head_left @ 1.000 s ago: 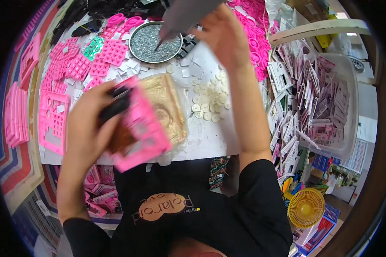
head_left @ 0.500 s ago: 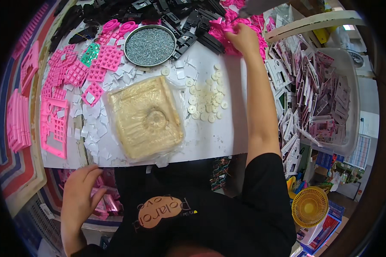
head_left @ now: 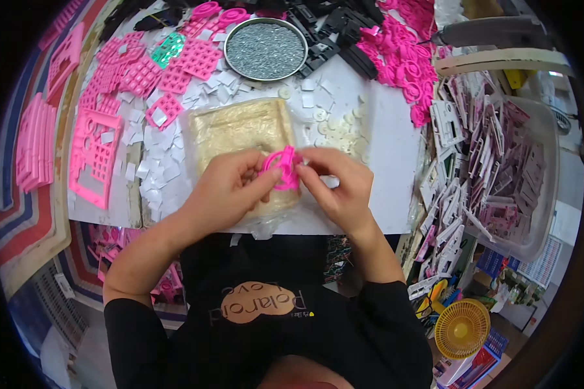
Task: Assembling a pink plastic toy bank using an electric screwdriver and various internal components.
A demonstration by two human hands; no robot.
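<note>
Between my two hands is a small pink plastic part (head_left: 285, 170) with a ring-shaped outline. My left hand (head_left: 237, 185) pinches its left side with thumb and forefinger. On the other side my right hand (head_left: 334, 185) has its fingertips closed on the part's right edge. Both hands are just above a tan, plastic-wrapped block (head_left: 240, 129), whose near portion they partly cover. Off-white round discs (head_left: 337, 126) lie behind my right hand. A heap of similar pink parts (head_left: 402, 58) sits at the far right of the table.
A round metal dish (head_left: 266, 50) of small screws stands at the back, beside black plastic parts (head_left: 331, 32). Pink keypad pieces (head_left: 198, 58) and white squares (head_left: 169, 162) spread over the left. Right of the table, a clear bin (head_left: 542, 214) holds pinkish panels. A yellow basket (head_left: 462, 329) sits lower right.
My right hand has come back from the pink heap with a pink part. My left hand has risen from below the table edge and now grips that part too. The view has shifted.
</note>
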